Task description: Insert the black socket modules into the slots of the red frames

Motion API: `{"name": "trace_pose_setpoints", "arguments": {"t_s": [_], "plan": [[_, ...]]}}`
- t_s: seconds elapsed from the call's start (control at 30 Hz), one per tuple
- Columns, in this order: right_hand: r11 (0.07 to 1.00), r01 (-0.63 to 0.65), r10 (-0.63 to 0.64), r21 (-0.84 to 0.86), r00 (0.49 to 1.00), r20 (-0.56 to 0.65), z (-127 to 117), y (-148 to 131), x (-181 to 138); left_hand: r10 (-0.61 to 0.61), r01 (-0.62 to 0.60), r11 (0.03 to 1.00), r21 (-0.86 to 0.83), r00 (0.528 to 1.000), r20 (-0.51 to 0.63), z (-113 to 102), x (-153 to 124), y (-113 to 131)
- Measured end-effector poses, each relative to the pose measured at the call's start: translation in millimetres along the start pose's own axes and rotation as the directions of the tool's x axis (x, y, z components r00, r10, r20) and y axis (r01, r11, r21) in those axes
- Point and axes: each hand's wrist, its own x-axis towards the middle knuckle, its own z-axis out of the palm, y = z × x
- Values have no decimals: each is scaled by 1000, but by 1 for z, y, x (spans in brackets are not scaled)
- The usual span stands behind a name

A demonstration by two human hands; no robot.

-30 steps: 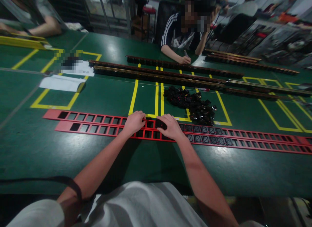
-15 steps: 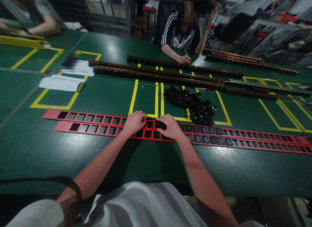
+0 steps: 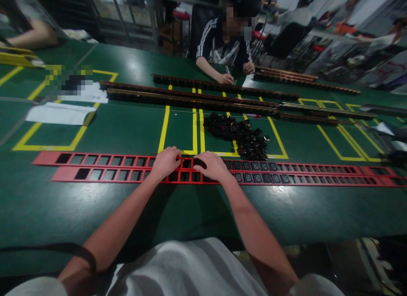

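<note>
Red strips (image 3: 187, 170) — black pile (image 3: 241, 132) just beyond, dark rails (image 3: 190, 101) behind

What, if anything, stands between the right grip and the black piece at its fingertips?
Nothing visible: the right grip is at the black piece, over the farther red strip. The black pile lies beyond that strip.

From here I see a workshop. The long green worktop (image 3: 63, 219) has yellow lines (image 3: 164, 128) and a heap of black parts (image 3: 249, 141), with a red stool (image 3: 181, 15) behind.
</note>
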Motion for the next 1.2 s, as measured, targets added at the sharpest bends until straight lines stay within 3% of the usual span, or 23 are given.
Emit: {"name": "trace_pose_setpoints", "arguments": {"t_s": [0.37,0.8,1.2], "plan": [[995,-80,83,-66,995,47,0,-4,9,-99,101,995,-15,990,105,-1,12,1],[992,-102,103,-72,995,3,3,-2,9,-103,111,992,-67,987,120,4,17,2],[978,-188,187,-95,982,-20,-9,19,-8,-93,104,990,-92,989,113,11,25,38]]}}
